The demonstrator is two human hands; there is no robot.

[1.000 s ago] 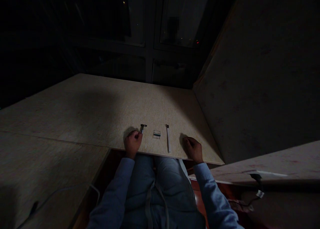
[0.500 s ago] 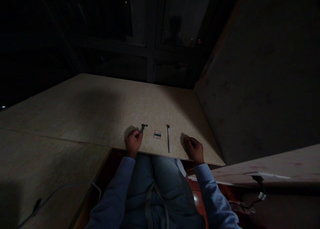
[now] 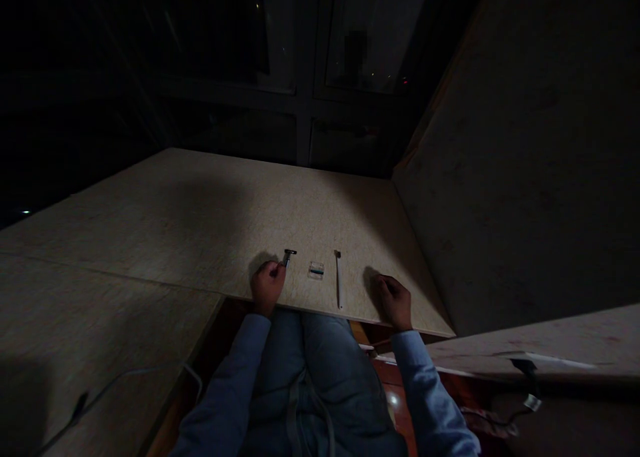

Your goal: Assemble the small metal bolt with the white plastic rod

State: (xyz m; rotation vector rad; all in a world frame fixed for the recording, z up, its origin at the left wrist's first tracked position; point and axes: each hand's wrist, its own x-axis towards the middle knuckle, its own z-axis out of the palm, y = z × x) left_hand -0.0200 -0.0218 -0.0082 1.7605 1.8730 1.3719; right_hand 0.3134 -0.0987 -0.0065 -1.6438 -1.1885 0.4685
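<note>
At the near edge of the counter (image 3: 310, 204), the right hand (image 3: 397, 304) has its fingers curled closed, nothing visible in them. The left hand (image 3: 267, 288) is curled at the handle of a razor (image 3: 289, 256); I cannot tell if it grips. Between the hands lie a toothbrush (image 3: 339, 287) and, farther in, a small clear box (image 3: 316, 270). The razor's head points away; it should be light and stiff, best held by the handle.
</note>
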